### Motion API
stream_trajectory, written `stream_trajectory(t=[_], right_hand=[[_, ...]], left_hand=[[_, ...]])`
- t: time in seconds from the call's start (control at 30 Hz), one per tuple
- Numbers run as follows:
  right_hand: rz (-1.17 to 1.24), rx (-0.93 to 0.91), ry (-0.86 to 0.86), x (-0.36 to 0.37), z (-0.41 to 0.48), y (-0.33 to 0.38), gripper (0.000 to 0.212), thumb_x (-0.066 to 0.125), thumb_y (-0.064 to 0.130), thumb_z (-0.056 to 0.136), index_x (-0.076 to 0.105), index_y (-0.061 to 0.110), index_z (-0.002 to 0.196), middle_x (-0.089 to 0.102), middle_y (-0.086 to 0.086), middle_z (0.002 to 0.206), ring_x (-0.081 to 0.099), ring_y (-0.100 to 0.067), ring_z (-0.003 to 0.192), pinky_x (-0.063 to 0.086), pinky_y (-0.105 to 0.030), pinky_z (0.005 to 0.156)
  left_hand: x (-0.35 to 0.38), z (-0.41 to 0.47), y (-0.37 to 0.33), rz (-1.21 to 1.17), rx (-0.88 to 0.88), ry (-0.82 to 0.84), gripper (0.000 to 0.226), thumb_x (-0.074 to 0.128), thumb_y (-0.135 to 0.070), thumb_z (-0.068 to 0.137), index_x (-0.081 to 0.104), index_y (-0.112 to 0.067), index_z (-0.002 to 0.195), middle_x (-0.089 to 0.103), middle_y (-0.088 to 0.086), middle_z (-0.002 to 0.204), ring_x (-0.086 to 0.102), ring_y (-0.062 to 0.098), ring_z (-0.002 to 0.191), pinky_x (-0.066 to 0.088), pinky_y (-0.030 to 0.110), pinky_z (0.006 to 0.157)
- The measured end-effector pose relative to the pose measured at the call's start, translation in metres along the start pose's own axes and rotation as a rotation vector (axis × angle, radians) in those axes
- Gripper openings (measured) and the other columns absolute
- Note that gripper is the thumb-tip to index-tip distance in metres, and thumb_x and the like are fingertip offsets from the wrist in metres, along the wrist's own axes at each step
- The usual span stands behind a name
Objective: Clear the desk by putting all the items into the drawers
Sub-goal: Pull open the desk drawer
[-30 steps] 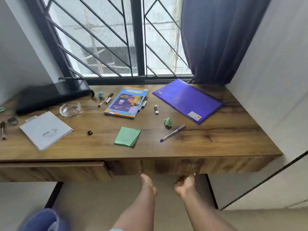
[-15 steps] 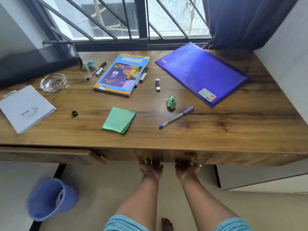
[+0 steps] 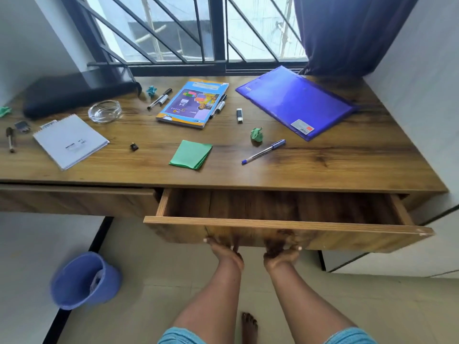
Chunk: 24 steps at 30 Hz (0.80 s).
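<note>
The right drawer (image 3: 288, 225) of the wooden desk (image 3: 347, 160) stands pulled out, its inside bare. My left hand (image 3: 224, 248) and my right hand (image 3: 282, 250) both grip the lower edge of its front panel. On the desk lie a purple folder (image 3: 295, 101), a blue exercise book (image 3: 193, 103), a green paper stack (image 3: 191, 154), a blue pen (image 3: 263, 151), a crumpled green paper (image 3: 257, 134), a white notepad (image 3: 70, 140), a glass ashtray (image 3: 104, 111), a small white stick (image 3: 239, 115) and markers (image 3: 159, 98).
The left drawer (image 3: 77, 201) is shut. A black case (image 3: 74, 93) lies at the back left by the window. A blue bucket (image 3: 83, 280) lies tipped on the floor at the left. A wall closes off the desk's right side.
The right drawer has slid out from shut to open, pulled by both hands. The camera has tilted further down over the desk.
</note>
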State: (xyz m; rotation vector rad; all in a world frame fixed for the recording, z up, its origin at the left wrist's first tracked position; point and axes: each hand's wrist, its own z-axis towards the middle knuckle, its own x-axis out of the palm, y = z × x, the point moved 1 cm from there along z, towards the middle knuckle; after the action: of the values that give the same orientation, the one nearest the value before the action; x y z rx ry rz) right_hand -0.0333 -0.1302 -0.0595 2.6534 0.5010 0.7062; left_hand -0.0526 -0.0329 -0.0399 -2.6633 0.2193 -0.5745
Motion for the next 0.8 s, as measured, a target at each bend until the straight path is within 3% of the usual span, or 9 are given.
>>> stream_trajectory(t=[0.07,0.13,0.23,0.33,0.4,0.5,0.6,0.73,0.8], right_hand=[[-0.026,-0.08,-0.094,-0.009,-0.028,-0.002,0.042,0.025,0.04,0.1,0.055,0.018,0.119,0.053,-0.007,0.129,0.052,-0.02,0.111,0.037,-0.028,0.102],[-0.102,-0.149,-0.263,-0.011,-0.057,0.003,0.046,0.026,0.032,0.102,0.04,0.007,0.137,0.042,-0.013,0.143,0.042,-0.028,0.129,0.029,-0.034,0.11],[-0.201,-0.282,-0.385,-0.008,-0.093,0.019,0.057,0.032,0.038,0.099,0.021,0.009,0.147,0.025,-0.014,0.153,0.03,-0.034,0.138,0.023,-0.046,0.113],[-0.598,-0.692,-0.314,-0.004,-0.113,0.028,0.065,0.029,0.045,0.098,0.004,0.017,0.151,0.008,-0.008,0.159,0.02,-0.033,0.143,0.021,-0.049,0.114],[-1.013,-1.091,-0.192,-0.011,-0.114,0.03,0.062,0.029,0.038,0.098,0.008,0.013,0.151,0.006,-0.007,0.159,0.013,-0.028,0.146,0.011,-0.042,0.116],[-1.605,-1.432,-0.016,-0.022,-0.115,0.028,0.048,0.034,0.031,0.097,0.044,0.009,0.138,0.036,-0.01,0.15,0.027,-0.027,0.142,0.017,-0.044,0.115],[-2.034,-1.305,0.206,-0.036,-0.114,0.027,0.04,0.029,0.031,0.1,0.052,0.013,0.127,0.05,-0.006,0.137,0.036,-0.022,0.134,0.022,-0.037,0.113],[-2.016,-1.197,0.274,-0.043,-0.134,0.037,0.034,0.033,0.022,0.096,0.061,0.011,0.11,0.062,-0.007,0.117,0.051,-0.023,0.114,0.037,-0.032,0.099],[-2.04,-1.105,0.229,-0.049,-0.147,0.039,0.031,0.039,0.02,0.093,0.067,0.011,0.102,0.068,-0.007,0.106,0.062,-0.022,0.102,0.047,-0.028,0.08]], left_hand=[[-0.008,-0.028,-0.008,0.001,0.106,-0.125,0.069,0.028,-0.059,0.095,0.032,-0.014,0.147,0.035,0.009,0.151,0.034,0.031,0.139,0.02,0.041,0.117],[-0.011,-0.052,-0.019,0.112,0.222,-0.282,0.068,0.036,-0.051,0.096,0.024,-0.008,0.149,0.026,0.016,0.154,0.029,0.037,0.14,0.022,0.047,0.116],[-0.011,-0.086,-0.032,0.379,0.545,-0.337,0.071,0.046,-0.038,0.096,0.013,-0.006,0.151,0.011,0.015,0.158,0.023,0.039,0.142,0.026,0.049,0.114],[-0.012,-0.094,-0.031,0.892,1.048,-0.213,0.065,0.05,-0.023,0.094,0.021,-0.008,0.15,0.013,0.013,0.159,0.02,0.033,0.144,0.025,0.044,0.117],[-0.013,-0.097,-0.025,1.298,1.266,0.001,0.05,0.048,-0.019,0.093,0.042,-0.012,0.142,0.03,0.008,0.154,0.026,0.025,0.144,0.017,0.037,0.119],[-0.022,-0.104,-0.015,1.683,1.256,0.229,0.034,0.041,-0.021,0.096,0.067,-0.012,0.115,0.063,0.007,0.126,0.053,0.018,0.122,0.021,0.03,0.117],[-0.026,-0.118,-0.019,1.822,1.178,0.234,0.038,0.037,-0.024,0.096,0.069,-0.008,0.108,0.067,0.01,0.115,0.057,0.023,0.114,0.033,0.032,0.111],[-0.035,-0.137,-0.023,1.922,1.056,0.219,0.036,0.041,-0.026,0.094,0.069,-0.006,0.104,0.069,0.012,0.108,0.063,0.028,0.104,0.051,0.034,0.089],[-0.046,-0.146,-0.018,1.976,1.08,0.214,0.033,0.042,-0.024,0.094,0.07,-0.006,0.098,0.07,0.012,0.1,0.066,0.026,0.094,0.054,0.033,0.078]])
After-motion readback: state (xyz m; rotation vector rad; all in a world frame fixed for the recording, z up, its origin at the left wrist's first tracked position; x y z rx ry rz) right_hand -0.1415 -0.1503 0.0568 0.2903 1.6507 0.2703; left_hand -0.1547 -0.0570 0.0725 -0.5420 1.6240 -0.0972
